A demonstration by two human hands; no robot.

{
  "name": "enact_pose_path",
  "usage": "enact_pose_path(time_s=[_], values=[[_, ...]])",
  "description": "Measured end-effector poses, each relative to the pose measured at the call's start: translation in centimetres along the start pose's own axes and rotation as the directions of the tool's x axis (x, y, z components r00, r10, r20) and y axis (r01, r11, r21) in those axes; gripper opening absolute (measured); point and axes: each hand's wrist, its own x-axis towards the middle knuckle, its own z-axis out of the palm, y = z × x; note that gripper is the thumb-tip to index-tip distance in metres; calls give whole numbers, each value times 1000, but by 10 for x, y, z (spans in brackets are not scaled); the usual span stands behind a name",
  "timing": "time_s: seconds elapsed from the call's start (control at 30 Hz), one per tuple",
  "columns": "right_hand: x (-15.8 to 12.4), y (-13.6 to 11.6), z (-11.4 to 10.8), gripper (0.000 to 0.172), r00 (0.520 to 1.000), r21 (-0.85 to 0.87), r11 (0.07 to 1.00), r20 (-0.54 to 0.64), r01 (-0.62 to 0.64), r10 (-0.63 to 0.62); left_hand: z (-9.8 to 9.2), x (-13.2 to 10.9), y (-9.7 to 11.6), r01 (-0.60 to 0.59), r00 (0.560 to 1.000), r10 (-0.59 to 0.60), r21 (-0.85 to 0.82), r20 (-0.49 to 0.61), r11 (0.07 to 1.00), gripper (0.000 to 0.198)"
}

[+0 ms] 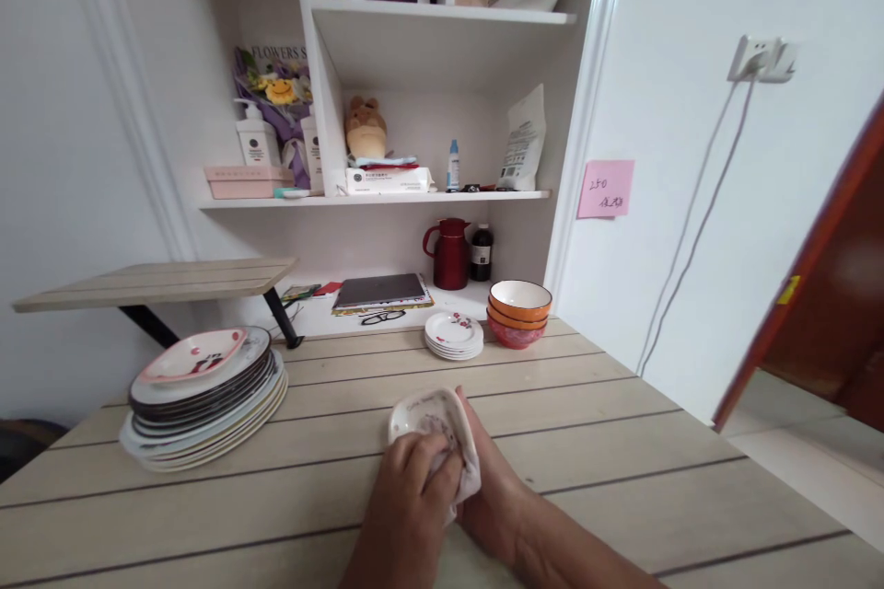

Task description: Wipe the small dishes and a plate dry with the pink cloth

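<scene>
A small white dish (pixel 414 409) with rounded corners and a faint printed pattern is tilted up above the table. My right hand (pixel 494 488) grips it from its right side and underneath, with most of the fingers hidden behind it. Inside the dish, my left hand (pixel 418 479) has its fingers curled and pressed on a whitish cloth (pixel 471 477). Part of that cloth drapes over the dish's right edge and hangs below it.
On the slatted wooden table (pixel 310 506), stacked plates (pixel 207 428) stand left under a raised wooden shelf (pixel 166 281). Farther back are small plates (pixel 454 336) and stacked bowls (pixel 519 313). Behind them lie glasses (pixel 383 317), a laptop (pixel 382 291) and a red jug (pixel 451 256).
</scene>
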Motion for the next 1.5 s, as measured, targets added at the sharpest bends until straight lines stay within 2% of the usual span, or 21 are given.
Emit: enact_pose_path(time_s=[0.1,0.23,0.37,0.43,0.53,0.6,0.63,0.73,0.77,0.83,0.9,0.97,1.03,1.1,1.17,1.27,1.33,1.4,1.47,1.5], values=[[-4,-3,1,72,990,-67,996,133,58,-49,4,-3,5,168,982,-178,-135,-69,976,43],[-8,3,4,53,952,0,977,222,215,-210,4,-5,10,399,890,-451,-370,-64,839,32],[-10,9,6,70,916,54,944,230,324,-328,1,-1,11,495,817,-575,-552,35,671,29],[-10,8,6,77,912,38,941,234,338,-337,1,1,11,508,802,-592,-606,75,612,30],[-11,8,4,92,912,15,942,244,336,-330,4,2,11,496,804,-586,-658,102,567,34],[-10,9,3,98,909,16,938,243,345,-339,5,1,10,489,813,-573,-651,100,580,36],[-9,10,3,94,909,25,937,235,348,-344,5,0,10,483,825,-559,-624,88,614,36],[-6,15,2,63,950,56,965,166,258,-264,4,-3,9,410,895,-445,-451,31,793,43],[-4,16,2,59,967,68,976,135,207,-215,4,-3,9,366,922,-388,-384,22,848,46],[-2,15,2,65,988,86,989,77,123,-130,4,-3,7,284,958,-285,-267,36,921,52],[-1,12,2,68,994,115,989,51,88,-94,5,-1,4,219,976,-214,-161,48,962,50],[0,6,2,68,997,164,986,69,34,-46,5,1,1,144,990,-144,-53,16,988,43],[0,2,2,66,990,221,975,140,-33,2,6,2,-2,89,996,-89,-1,-21,996,40],[-1,0,2,64,976,249,966,217,-65,10,6,2,-3,94,995,-95,-37,-32,995,42],[-2,1,3,58,968,246,969,250,-32,-32,6,2,-2,143,988,-149,-120,-37,982,45],[-4,5,5,42,968,233,965,188,118,-164,9,1,2,300,940,-327,-223,-96,928,43],[-3,7,6,44,958,240,946,134,218,-255,11,0,3,390,894,-432,-271,-117,880,38],[-2,8,6,47,955,250,937,102,245,-277,14,-2,3,385,901,-423,-276,-95,881,37],[1,9,5,34,974,254,949,79,186,-212,17,-4,1,304,944,-325,-227,-60,925,40],[2,9,4,33,984,260,956,74,138,-163,18,-5,-1,254,962,-268,-185,-56,949,42]])
